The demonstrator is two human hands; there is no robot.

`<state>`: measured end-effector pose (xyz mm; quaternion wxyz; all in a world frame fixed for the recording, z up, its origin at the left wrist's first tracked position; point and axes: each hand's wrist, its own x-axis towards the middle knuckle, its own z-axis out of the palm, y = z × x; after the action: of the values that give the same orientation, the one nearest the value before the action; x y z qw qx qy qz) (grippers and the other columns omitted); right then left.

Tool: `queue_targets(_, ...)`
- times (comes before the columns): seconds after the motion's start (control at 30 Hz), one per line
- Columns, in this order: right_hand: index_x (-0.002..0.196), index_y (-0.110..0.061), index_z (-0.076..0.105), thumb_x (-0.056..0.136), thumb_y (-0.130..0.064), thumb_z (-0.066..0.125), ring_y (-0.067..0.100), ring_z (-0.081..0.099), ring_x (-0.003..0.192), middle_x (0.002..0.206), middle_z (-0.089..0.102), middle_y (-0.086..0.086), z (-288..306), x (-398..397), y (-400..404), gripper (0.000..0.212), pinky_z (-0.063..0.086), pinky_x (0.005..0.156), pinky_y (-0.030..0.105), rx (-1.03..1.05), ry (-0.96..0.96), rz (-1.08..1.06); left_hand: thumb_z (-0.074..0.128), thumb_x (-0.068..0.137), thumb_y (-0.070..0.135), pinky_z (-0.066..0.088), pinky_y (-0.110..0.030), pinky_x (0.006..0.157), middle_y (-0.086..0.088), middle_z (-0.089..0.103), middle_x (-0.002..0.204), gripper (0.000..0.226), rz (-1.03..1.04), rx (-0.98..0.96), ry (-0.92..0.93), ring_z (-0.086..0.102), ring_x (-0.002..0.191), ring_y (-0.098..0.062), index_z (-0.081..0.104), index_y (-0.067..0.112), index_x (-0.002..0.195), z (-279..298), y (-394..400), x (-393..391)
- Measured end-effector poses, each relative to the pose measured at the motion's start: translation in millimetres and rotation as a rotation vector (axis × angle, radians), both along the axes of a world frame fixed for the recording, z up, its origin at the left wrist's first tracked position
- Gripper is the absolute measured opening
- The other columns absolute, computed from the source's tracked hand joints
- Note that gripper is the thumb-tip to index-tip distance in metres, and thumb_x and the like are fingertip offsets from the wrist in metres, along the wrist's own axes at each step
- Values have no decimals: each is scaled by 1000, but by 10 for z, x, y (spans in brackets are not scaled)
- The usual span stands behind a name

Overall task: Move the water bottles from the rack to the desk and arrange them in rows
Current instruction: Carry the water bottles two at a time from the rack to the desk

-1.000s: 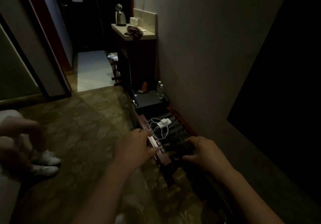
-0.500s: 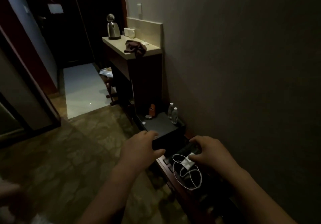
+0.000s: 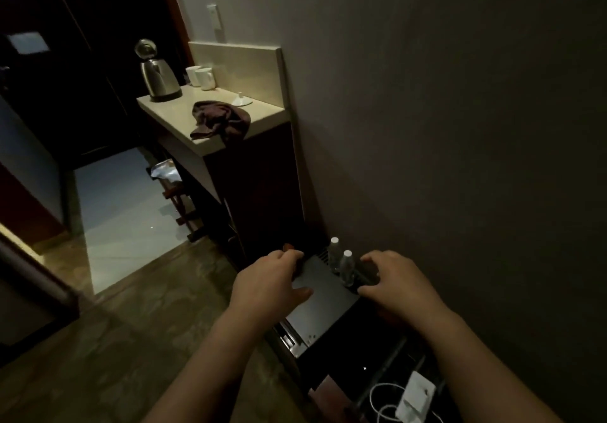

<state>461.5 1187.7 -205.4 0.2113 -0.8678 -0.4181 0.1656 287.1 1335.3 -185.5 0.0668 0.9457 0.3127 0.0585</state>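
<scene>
L hand [image 3: 269,283] & R hand [image 3: 399,286] loosely curled, empty, flanking bottles [image 3: 343,265]; labels unreadable

I am looking down a dim hallway wall at two clear plastic water bottles with white caps [image 3: 341,263], which are standing upright side by side on a low dark grey box-shaped cabinet [image 3: 323,304]. My left hand [image 3: 267,283] is hovering over the cabinet's left side with fingers loosely curled, holding nothing. My right hand [image 3: 399,283] is reaching just beside the nearer bottle, thumb and fingers spread apart. A white charger with coiled cable [image 3: 412,401] is lying on a slatted wooden rack [image 3: 391,368]. A steel electric kettle [image 3: 157,76] is sitting on a pale stone counter [image 3: 210,109].
</scene>
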Motion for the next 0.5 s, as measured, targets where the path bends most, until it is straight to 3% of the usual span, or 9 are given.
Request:
queue_targets(0.23,124,-29,57,81,-36,68,19,59,106,122,56,-3,-123,660,968,45,50,84,31,-93,-11,-107,59,84,61,54,-29,78,12,50,135,69,-119,6,86,54,117,-11,34,38,144,-152,1147,862)
queue_targets(0.5,131,-25,52,86,-31,66,19,57,105,122,55,1,-751,1115,1687,48,51,85,32,-197,44,-316,65,82,54,55,-30,75,9,49,136,66,-360,-54,196,55,114,-14,40,35,140,-912,2203,1962)
